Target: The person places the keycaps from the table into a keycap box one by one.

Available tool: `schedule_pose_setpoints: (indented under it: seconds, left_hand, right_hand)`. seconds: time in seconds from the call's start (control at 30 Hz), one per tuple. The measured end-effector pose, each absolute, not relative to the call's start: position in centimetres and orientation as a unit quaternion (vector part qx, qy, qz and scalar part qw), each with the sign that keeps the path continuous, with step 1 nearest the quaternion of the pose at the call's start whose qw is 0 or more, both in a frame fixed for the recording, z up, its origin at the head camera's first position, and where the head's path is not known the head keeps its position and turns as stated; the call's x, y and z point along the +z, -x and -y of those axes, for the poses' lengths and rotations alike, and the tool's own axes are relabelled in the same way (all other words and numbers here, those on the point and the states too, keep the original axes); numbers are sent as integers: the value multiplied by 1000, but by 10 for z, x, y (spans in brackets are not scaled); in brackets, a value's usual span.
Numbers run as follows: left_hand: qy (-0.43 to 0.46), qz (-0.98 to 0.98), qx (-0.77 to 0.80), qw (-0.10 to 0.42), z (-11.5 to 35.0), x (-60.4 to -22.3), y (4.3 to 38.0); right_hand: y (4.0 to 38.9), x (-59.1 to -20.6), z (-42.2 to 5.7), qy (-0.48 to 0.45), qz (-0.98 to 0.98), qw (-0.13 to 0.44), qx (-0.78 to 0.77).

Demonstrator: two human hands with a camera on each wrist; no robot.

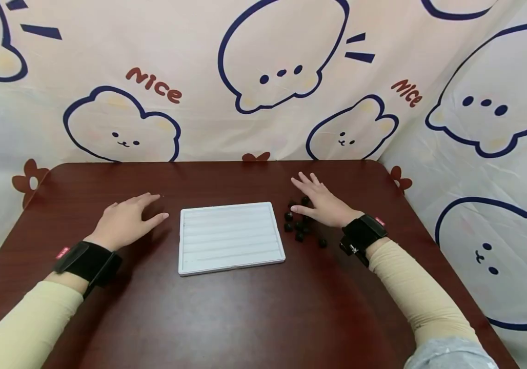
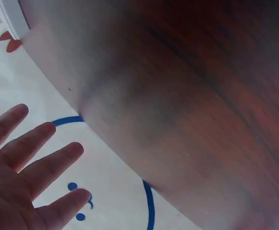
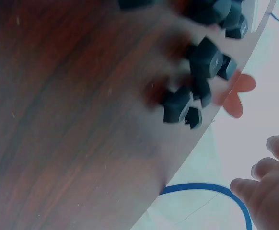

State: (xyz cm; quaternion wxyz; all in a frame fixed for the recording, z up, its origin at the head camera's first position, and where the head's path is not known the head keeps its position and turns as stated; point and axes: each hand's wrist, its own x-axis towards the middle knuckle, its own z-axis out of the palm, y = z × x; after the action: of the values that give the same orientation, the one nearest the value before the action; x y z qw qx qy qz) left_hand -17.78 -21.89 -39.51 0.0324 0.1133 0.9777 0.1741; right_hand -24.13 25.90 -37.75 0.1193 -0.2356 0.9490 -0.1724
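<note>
A white rectangular board (image 1: pixel 231 238) with shallow ridges running across it lies flat in the middle of the table. To its left hovers my left hand (image 1: pixel 122 221), fingers extended and holding nothing; the left wrist view shows the same spread fingers (image 2: pixel 58 165). On the board's right, several small black pieces (image 1: pixel 299 236), shaped like keycaps, lie in a loose cluster. My right hand (image 1: pixel 325 206) is over the far side of this cluster, fingers spread, and hides part of it. In the right wrist view the black pieces (image 3: pixel 206 58) stand apart from the fingers (image 3: pixel 245 189).
The dark reddish-brown table (image 1: pixel 226 318) has rounded far corners. Behind it and along the right hangs a white curtain (image 1: pixel 199 46) with cartoon bears. One black piece (image 1: pixel 322 242) lies a little apart, near the right wrist strap (image 1: pixel 362 234).
</note>
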Motion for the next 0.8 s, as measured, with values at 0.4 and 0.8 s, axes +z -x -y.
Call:
schedule_pose_setpoints:
  seconds: [0.4, 0.8]
  left_hand:
    - [-108, -940, 308, 103, 196, -387, 163]
    - [-37, -884, 417, 207, 184, -392, 167]
  right_hand:
    - [231, -377, -263, 258, -945, 117, -166]
    - [228, -373, -270, 286, -944, 80, -146]
